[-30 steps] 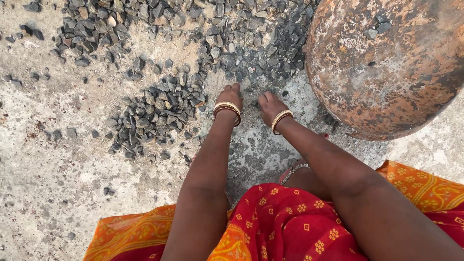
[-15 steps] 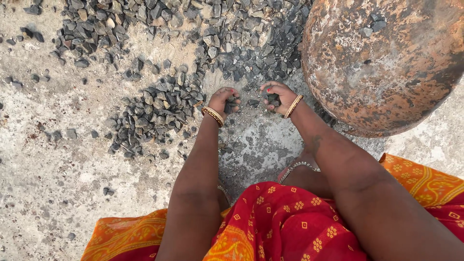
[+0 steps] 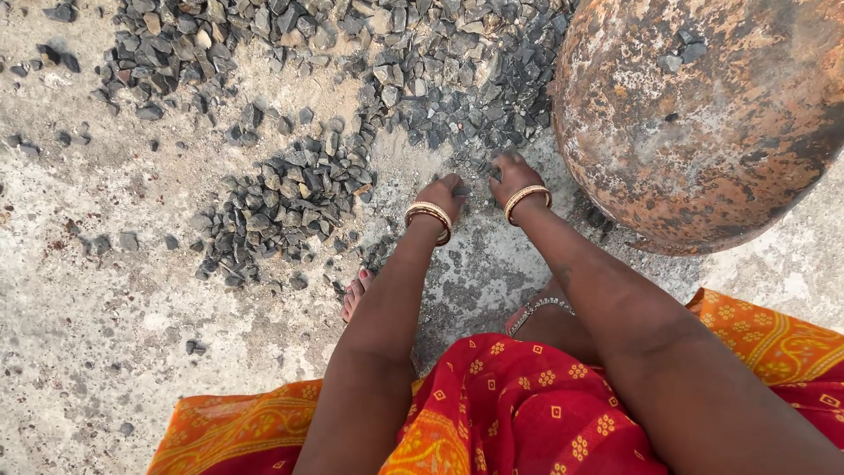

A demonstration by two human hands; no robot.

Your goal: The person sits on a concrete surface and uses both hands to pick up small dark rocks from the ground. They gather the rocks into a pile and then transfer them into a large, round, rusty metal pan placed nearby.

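Fingers [image 3: 448,183] on gravel [image 3: 457,114]

Both hands [image 3: 479,186] on grey gravel [image 3: 457,105]

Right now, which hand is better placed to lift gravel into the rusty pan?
Probably the right hand: it rests on the gravel closest to the rusty pan. The left hand lies farther away.

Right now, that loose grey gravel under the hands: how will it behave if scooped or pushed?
The gravel would probably scatter rather than move as one mass: it lies as separate small chips, with strays across the concrete ground. The chips look angular, so they should drag and pile, not roll far. Likely heavy for a handful. Both the left hand and right hand press into it.
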